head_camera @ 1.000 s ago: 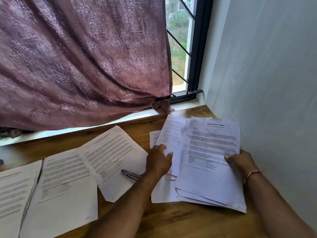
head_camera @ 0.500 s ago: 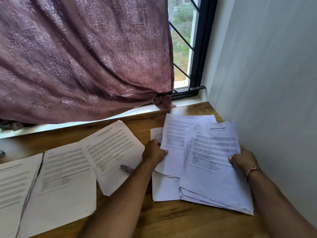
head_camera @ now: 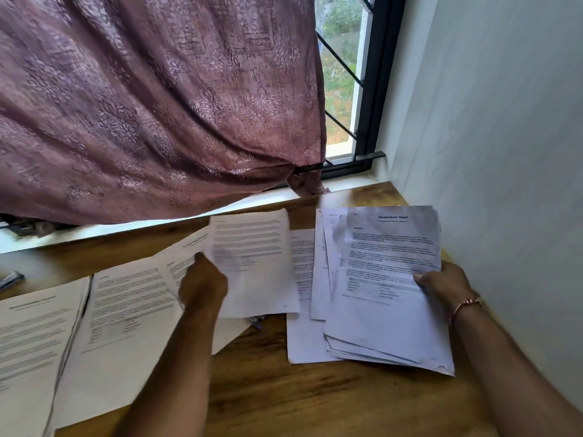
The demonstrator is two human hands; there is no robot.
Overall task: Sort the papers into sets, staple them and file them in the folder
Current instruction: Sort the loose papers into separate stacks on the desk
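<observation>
My right hand (head_camera: 443, 283) grips the right edge of a thick stack of printed papers (head_camera: 388, 298), held slightly raised over the wooden desk (head_camera: 277, 392) near the wall. My left hand (head_camera: 203, 287) pinches a single printed sheet (head_camera: 254, 263) by its left edge and holds it above the desk, over the sheets to the left of the stack. Three more printed sets lie flat on the left: one at the far left (head_camera: 31, 348), one beside it (head_camera: 126, 326), and a tilted one (head_camera: 186, 250) partly under the lifted sheet. A stapler (head_camera: 256, 321) peeks out below the lifted sheet.
A loose sheet (head_camera: 303, 339) lies under the stack's left side. A white wall (head_camera: 504, 152) runs close along the desk's right edge. A mauve curtain (head_camera: 142, 105) hangs over the windowsill (head_camera: 126, 227) behind the desk. A dark object (head_camera: 11, 279) lies at the far left.
My left hand has taken one sheet from beside the stack and carried it left and up, over the tilted set. The right hand still holds the stack.
</observation>
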